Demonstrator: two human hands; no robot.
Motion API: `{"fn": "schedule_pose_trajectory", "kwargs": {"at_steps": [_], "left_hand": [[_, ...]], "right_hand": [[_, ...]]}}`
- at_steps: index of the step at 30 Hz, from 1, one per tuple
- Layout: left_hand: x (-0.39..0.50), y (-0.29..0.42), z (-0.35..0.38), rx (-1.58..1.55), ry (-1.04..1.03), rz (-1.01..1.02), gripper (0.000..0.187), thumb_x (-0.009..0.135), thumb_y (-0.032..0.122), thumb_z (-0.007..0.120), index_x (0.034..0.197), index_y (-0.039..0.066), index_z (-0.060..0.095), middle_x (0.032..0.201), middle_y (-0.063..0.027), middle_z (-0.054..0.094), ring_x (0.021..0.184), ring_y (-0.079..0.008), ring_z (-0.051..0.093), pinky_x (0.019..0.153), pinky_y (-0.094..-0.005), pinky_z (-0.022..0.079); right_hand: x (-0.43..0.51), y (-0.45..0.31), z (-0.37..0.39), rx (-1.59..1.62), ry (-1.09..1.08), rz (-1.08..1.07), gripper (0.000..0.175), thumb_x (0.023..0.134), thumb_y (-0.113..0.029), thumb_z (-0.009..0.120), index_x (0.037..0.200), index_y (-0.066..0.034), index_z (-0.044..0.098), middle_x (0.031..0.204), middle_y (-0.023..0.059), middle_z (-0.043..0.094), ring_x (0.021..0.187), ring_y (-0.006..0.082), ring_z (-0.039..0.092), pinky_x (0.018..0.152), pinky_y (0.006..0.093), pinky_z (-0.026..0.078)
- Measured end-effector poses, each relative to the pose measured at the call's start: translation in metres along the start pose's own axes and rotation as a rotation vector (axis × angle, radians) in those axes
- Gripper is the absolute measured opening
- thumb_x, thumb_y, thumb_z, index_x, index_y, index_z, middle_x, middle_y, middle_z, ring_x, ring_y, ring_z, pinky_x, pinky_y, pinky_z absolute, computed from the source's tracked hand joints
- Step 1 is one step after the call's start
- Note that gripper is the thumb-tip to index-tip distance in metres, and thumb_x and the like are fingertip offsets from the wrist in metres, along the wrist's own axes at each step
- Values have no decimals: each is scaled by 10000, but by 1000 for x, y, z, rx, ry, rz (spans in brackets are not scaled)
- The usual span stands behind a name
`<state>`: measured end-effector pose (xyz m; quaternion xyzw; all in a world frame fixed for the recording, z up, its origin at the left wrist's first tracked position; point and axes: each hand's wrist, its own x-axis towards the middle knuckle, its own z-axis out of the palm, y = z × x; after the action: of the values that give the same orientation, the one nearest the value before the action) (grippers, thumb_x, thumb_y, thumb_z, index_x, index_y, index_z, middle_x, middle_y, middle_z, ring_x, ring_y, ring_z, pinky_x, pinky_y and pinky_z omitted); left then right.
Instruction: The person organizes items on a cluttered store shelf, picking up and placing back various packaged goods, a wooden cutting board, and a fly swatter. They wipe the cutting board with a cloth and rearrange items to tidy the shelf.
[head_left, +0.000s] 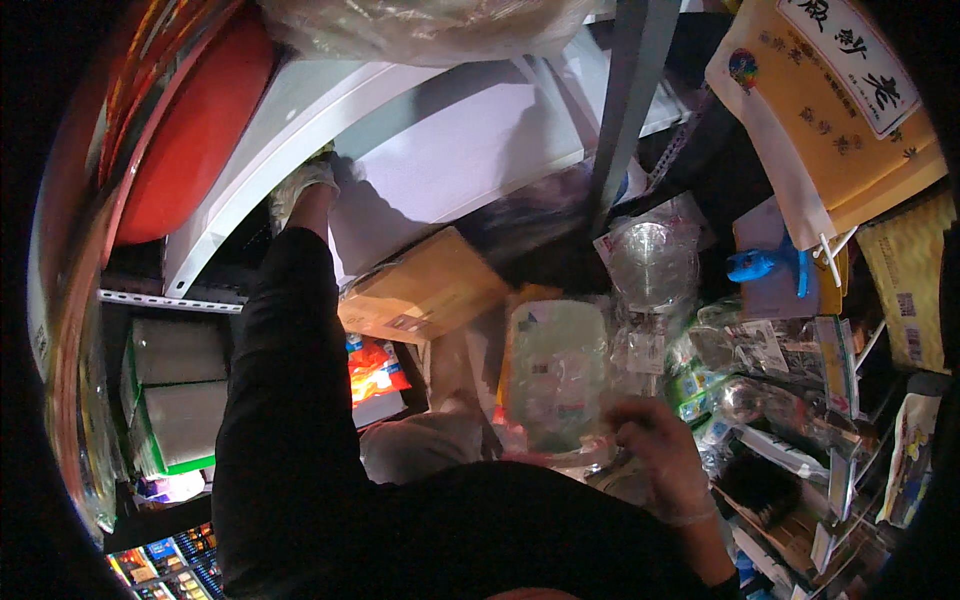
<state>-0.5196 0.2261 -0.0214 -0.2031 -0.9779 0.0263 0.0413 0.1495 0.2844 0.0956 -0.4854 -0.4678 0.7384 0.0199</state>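
Note:
My left hand (309, 184), in what looks like a thin clear glove, reaches up to a white metal shelf (457, 150). Its fingers are partly hidden at the shelf's edge, so any hold is unclear. Lower right, my right hand (660, 450) hovers with bent, blurred fingers. Clear film shows around its wrist. Beside it stands a plastic-wrapped stack of pale rectangular containers or lids (559, 367). A brown cardboard box (424, 289) sits tilted below the shelf, to the right of my left forearm.
A grey upright post (634, 97) rises at the shelf's right. Wrapped clear round plasticware (649, 262) is beyond my right hand. Packaged goods (765, 345) and hanging yellow packs (832, 112) crowd the right. On the left are a red round item (202, 142) and green-edged packs (180, 397).

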Motion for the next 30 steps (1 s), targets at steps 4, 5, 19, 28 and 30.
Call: {"fn": "schedule_pose_trajectory", "kwargs": {"at_steps": [4, 5, 19, 28, 30], "left_hand": [[8, 65, -8, -40, 14, 51, 359, 1011, 271, 516, 1191, 22, 701, 1253, -218, 681, 1168, -365, 637, 1050, -449, 475], [8, 95, -12, -52, 15, 90, 361, 1011, 275, 516, 1190, 23, 702, 1253, -217, 681, 1169, -365, 637, 1050, -449, 474], [-123, 440, -37, -232, 192, 1074, 394, 1013, 336, 513, 1164, 34, 717, 1251, -208, 684, 1177, -365, 631, 1057, -448, 468], [-45, 371, -37, -195, 45, 784, 419, 1014, 375, 512, 1148, 42, 727, 1249, -203, 685, 1183, -365, 627, 1060, -448, 463], [-27, 330, -40, -149, -12, 614, 424, 1014, 384, 512, 1145, 44, 729, 1249, -201, 685, 1184, -365, 627, 1061, -447, 462]], "right_hand": [[0, 6, -10, -12, -4, -16, 308, 935, -98, 649, 1227, 1, 635, 1139, 116, 685, 1055, 199, 639, 896, 347, 532], [0, 6, -10, -32, 7, -22, 310, 938, -101, 652, 1229, 1, 634, 1138, 117, 685, 1052, 197, 639, 892, 344, 533], [0, -14, -19, -107, -22, -46, 293, 949, -120, 660, 1214, 4, 656, 1157, 107, 682, 1064, 187, 635, 943, 323, 503], [1, -17, -31, -108, -52, -49, 297, 963, -129, 633, 1227, 4, 656, 1143, 103, 682, 1013, 173, 641, 884, 309, 525], [0, -21, -34, -119, -69, 1, 296, 962, -126, 631, 1227, 3, 657, 1128, 101, 683, 993, 173, 644, 876, 309, 529]]}}
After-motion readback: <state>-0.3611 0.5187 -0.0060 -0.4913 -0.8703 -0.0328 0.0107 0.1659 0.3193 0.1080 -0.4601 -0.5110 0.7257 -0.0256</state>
